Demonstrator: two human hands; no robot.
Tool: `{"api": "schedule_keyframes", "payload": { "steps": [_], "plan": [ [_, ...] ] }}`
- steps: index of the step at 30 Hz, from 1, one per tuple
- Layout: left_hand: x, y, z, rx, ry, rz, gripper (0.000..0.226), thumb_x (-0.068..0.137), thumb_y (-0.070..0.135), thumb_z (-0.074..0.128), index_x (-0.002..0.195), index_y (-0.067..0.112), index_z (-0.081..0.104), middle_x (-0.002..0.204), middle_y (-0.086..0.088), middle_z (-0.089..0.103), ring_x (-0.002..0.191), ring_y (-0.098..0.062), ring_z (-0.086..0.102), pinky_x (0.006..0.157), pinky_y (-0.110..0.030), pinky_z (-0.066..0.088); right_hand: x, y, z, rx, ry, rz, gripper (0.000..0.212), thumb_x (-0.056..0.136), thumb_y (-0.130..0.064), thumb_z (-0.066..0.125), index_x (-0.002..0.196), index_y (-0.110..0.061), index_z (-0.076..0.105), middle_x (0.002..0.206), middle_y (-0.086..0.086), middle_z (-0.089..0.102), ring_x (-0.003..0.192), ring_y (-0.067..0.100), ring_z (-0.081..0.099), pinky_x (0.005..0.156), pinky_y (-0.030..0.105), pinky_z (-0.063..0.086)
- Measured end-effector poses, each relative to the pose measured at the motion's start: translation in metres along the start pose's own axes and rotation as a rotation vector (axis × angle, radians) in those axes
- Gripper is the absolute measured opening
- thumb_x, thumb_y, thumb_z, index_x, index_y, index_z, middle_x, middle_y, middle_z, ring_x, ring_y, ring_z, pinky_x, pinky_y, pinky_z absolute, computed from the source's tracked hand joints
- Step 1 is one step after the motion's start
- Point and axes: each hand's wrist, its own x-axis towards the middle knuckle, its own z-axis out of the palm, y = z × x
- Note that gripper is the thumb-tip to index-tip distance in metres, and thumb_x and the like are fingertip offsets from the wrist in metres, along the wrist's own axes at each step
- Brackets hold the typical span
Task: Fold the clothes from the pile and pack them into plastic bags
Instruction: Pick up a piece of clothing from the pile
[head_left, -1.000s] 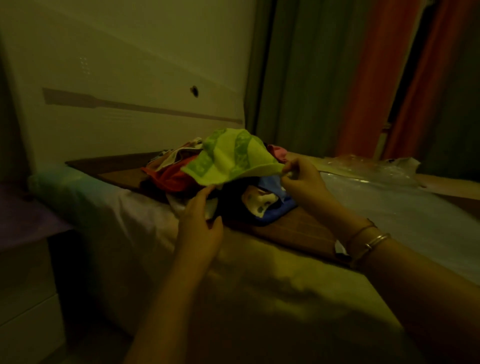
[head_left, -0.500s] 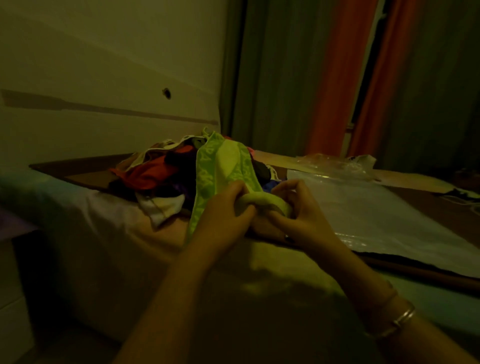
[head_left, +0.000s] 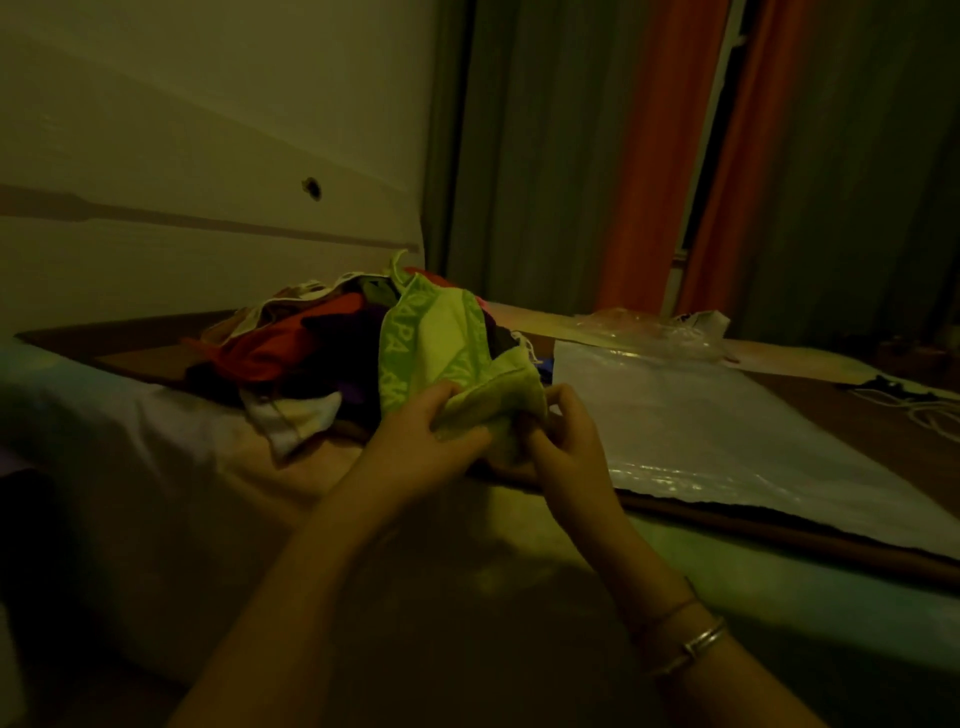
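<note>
Lime-green patterned cloth garment, spread open a second ago, now bunched centre-frame; left hand and right hand fingers grasping it — folding underway.

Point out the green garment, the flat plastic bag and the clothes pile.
green garment (head_left: 441, 338): head view, its pale middle panel.
flat plastic bag (head_left: 701, 415): head view, middle of the sheet.
clothes pile (head_left: 270, 348): head view, red cloth.

A dim room under yellowish light. A pale wall stands at left; grey-green curtains and orange curtains hang behind a bed.
</note>
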Motion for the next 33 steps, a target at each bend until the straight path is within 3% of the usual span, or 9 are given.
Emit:
{"api": "schedule_keyframes", "payload": {
  "steps": [3, 5, 9, 16, 20, 23, 27, 30, 33],
  "plan": [
    [0.000, -0.003, -0.003, 0.114, -0.021, -0.021, 0.062, 0.059, 0.047, 0.074, 0.116, 0.033, 0.054, 0.115, 0.007, 0.056, 0.105, -0.014, 0.057, 0.087, -0.040, 0.054, 0.002, -0.008, 0.005, 0.049, -0.042, -0.027, 0.005, 0.096, -0.010, 0.052, 0.092, -0.011, 0.054, 0.089, 0.022, 0.063, 0.080, 0.036, 0.065, 0.061, 0.050, 0.055],
    [0.003, -0.005, -0.005, 0.066, 0.057, 0.018, 0.042, 0.066, 0.040, 0.072, 0.103, 0.023, 0.063, 0.107, -0.004, 0.063, 0.096, -0.019, 0.062, 0.083, -0.046, 0.055, 0.002, -0.009, 0.007, 0.062, -0.098, -0.038, 0.003, 0.095, -0.007, 0.053, 0.092, -0.009, 0.054, 0.082, 0.011, 0.065, 0.072, 0.023, 0.065, 0.056, 0.035, 0.054],
    [0.007, -0.006, -0.009, -0.013, 0.108, 0.037, 0.010, 0.091, 0.018, 0.058, 0.100, 0.020, 0.057, 0.092, 0.001, 0.060, 0.090, -0.018, 0.060, 0.078, -0.034, 0.051, -0.002, -0.006, 0.006, 0.021, -0.179, 0.038, 0.011, 0.091, -0.012, 0.059, 0.101, -0.010, 0.054, 0.088, 0.006, 0.068, 0.078, 0.015, 0.068, 0.064, 0.029, 0.058],
    [0.010, -0.016, -0.012, -0.205, 0.309, -0.083, 0.025, 0.099, 0.022, 0.046, 0.124, 0.022, 0.045, 0.111, 0.000, 0.056, 0.104, -0.019, 0.056, 0.092, -0.035, 0.047, -0.003, 0.030, 0.002, -0.409, -0.321, 0.120, 0.017, 0.080, -0.014, 0.071, 0.094, -0.010, 0.063, 0.089, 0.007, 0.064, 0.085, 0.023, 0.064, 0.077, 0.045, 0.055],
    [0.012, -0.017, -0.026, -0.200, 0.483, -0.178, 0.044, 0.099, 0.021, 0.046, 0.141, 0.015, 0.034, 0.111, -0.002, 0.046, 0.107, -0.022, 0.050, 0.082, -0.028, 0.039, -0.001, 0.042, -0.005, -0.604, -0.223, 0.117, 0.014, 0.084, -0.013, 0.063, 0.094, -0.010, 0.054, 0.086, 0.004, 0.058, 0.077, 0.018, 0.059, 0.068, 0.037, 0.051],
    [0.010, -0.018, -0.026, -0.265, 0.341, -0.138, 0.064, 0.091, 0.022, 0.062, 0.144, 0.016, 0.026, 0.123, 0.000, 0.047, 0.110, -0.015, 0.049, 0.077, -0.025, 0.042, 0.004, 0.033, -0.001, -0.376, -0.062, 0.161, 0.013, 0.091, -0.014, 0.055, 0.099, -0.008, 0.048, 0.090, 0.007, 0.056, 0.077, 0.019, 0.055, 0.065, 0.034, 0.048],
    [0.002, -0.021, -0.014, -0.060, -0.040, -0.138, 0.114, 0.065, 0.043, 0.082, 0.149, 0.031, 0.007, 0.148, 0.009, 0.031, 0.136, -0.015, 0.034, 0.102, -0.030, 0.037, 0.008, 0.009, 0.002, 0.012, -0.115, 0.294, 0.013, 0.096, -0.020, 0.051, 0.103, -0.009, 0.053, 0.103, 0.018, 0.063, 0.090, 0.031, 0.063, 0.075, 0.044, 0.053],
    [0.005, -0.032, -0.001, 0.110, -0.122, -0.033, 0.061, 0.079, 0.019, 0.076, 0.131, 0.019, 0.045, 0.113, 0.009, 0.057, 0.111, -0.012, 0.055, 0.088, -0.025, 0.051, 0.003, 0.000, 0.005, 0.068, -0.236, 0.217, 0.006, 0.094, -0.012, 0.054, 0.090, -0.016, 0.055, 0.093, 0.017, 0.064, 0.080, 0.022, 0.064, 0.065, 0.030, 0.052],
    [0.011, -0.037, 0.003, 0.101, 0.029, -0.035, 0.021, 0.086, 0.003, 0.058, 0.102, 0.016, 0.061, 0.103, -0.015, 0.061, 0.093, -0.029, 0.062, 0.078, -0.043, 0.055, 0.000, 0.002, 0.003, -0.099, -0.248, 0.089, 0.009, 0.090, -0.017, 0.060, 0.091, -0.020, 0.051, 0.092, 0.013, 0.062, 0.072, 0.016, 0.060, 0.060, 0.025, 0.049]
  ]
}}
